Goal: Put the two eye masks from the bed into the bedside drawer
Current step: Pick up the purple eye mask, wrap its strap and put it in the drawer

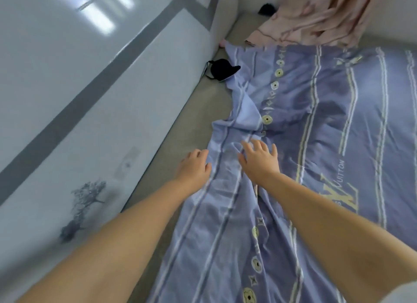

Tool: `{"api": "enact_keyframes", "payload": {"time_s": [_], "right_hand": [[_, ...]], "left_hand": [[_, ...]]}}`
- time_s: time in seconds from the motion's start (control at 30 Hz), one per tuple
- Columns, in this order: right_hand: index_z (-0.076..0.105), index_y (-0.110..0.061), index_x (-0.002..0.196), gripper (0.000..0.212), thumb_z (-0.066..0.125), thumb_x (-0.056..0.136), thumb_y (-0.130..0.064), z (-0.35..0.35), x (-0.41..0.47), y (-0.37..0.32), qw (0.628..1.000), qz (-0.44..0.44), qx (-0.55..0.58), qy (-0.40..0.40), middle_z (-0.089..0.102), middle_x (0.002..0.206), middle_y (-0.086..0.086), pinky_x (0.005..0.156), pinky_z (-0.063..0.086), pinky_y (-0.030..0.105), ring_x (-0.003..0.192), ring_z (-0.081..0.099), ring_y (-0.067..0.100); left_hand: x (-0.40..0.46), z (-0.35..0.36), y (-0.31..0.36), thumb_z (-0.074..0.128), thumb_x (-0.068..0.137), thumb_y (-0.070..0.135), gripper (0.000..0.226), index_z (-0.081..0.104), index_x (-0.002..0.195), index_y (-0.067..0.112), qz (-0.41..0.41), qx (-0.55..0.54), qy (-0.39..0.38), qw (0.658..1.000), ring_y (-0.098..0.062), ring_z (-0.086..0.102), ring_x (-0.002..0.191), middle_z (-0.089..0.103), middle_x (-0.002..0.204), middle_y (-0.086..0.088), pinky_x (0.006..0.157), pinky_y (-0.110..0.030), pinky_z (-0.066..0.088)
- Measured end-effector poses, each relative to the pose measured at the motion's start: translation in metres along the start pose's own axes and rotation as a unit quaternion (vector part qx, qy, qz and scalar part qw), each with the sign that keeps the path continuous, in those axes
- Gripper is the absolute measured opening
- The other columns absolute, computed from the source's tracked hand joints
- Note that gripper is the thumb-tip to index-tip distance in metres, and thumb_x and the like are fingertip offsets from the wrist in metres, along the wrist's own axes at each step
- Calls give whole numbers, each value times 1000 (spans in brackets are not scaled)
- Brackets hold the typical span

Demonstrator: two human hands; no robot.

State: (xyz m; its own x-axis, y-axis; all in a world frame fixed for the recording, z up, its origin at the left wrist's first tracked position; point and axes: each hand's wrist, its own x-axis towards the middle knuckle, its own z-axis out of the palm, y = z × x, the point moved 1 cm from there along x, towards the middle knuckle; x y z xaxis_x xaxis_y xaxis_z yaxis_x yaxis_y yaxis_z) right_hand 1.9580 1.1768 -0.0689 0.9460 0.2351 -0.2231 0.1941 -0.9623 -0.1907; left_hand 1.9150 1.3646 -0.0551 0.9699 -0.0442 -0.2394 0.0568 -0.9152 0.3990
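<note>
Black eye mask [220, 69] lies on the bare beige mattress [191, 113], far end of the bed, near the bed's left edge by the glossy white wall [67, 88]. Its strap loops out on the wall side; the other end touches or slightly overlaps the far-left corner of the purple striped quilt [316, 133]. A second dark item [266, 9] sits further back, at the bed's far edge beside the crumpled pink blanket [316, 16]. Probably the second eye mask, but too small and blurred to confirm.

Bedside drawer not in view.

Both arms stretch forward over the quilt's left edge. Left hand [195, 167]: fingers loosely curled, palm down, at the quilt's border where it meets the mattress, holding nothing. Right hand [259, 160]: fingers spread, palm down on or just above a quilt fold, empty. Cannot tell if either is actually pressing the fabric.

Step judged: reaching toward the first mask, pickup not yet made; task at its start, neither mask collected. Both hands well apart from the mask.

Next move calls for leaning further along the left edge, pinching the mask body or strap with one hand, lifting clear of the quilt corner. Then the farther dark item, then locating the drawer.
</note>
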Motion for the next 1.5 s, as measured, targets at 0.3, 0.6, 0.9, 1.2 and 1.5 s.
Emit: {"api": "enact_keyframes", "payload": {"time_s": [0.3, 0.6, 0.9, 1.2, 1.5], "right_hand": [[24, -22, 143, 54, 32, 94, -44, 101, 174, 14, 993, 79, 73, 51, 23, 153, 10, 114, -7, 53, 143, 9, 24], [38, -26, 128, 50, 31, 83, -47, 119, 221, 26, 990, 79, 32, 110, 38, 144, 3, 105, -31, 39, 138, 24, 20], [42, -22, 128, 52, 38, 83, -46, 117, 215, 23, 991, 66, 50, 101, 38, 146, 4, 107, -27, 42, 139, 26, 22], [41, -23, 128, 48, 38, 86, -44, 122, 215, 24, 988, 52, 35, 138, 37, 146, 2, 106, -29, 41, 139, 23, 20], [45, -22, 119, 42, 40, 84, -43, 132, 217, 24, 979, 48, 54, 192, 43, 138, 1, 111, -16, 48, 135, 28, 21]], "left_hand": [[211, 44, -35, 44, 93, 18, 39, 42, 130, 6, 63, -3, 0, 998, -38, 46, 118, 45, 134, -21, 97, -49, 42], [355, 70, -38, 54, 88, 17, 74, 9, 147, 14, 35, -5, 115, 993, -36, 25, 138, 14, 155, -17, 107, -47, 32], [471, 43, -15, 31, 98, 14, 34, 55, 118, 3, -3, -82, 92, 992, -28, 48, 122, 53, 132, -15, 100, -36, 37], [453, 31, -53, 44, 91, 8, 23, 54, 110, -1, 139, 31, 58, 988, -41, 57, 95, 61, 106, -28, 74, -44, 46], [302, 70, -81, 30, 98, 30, 36, 51, 122, 12, 76, 66, 59, 993, -26, 48, 58, 57, 70, -8, 47, -29, 30]]}}
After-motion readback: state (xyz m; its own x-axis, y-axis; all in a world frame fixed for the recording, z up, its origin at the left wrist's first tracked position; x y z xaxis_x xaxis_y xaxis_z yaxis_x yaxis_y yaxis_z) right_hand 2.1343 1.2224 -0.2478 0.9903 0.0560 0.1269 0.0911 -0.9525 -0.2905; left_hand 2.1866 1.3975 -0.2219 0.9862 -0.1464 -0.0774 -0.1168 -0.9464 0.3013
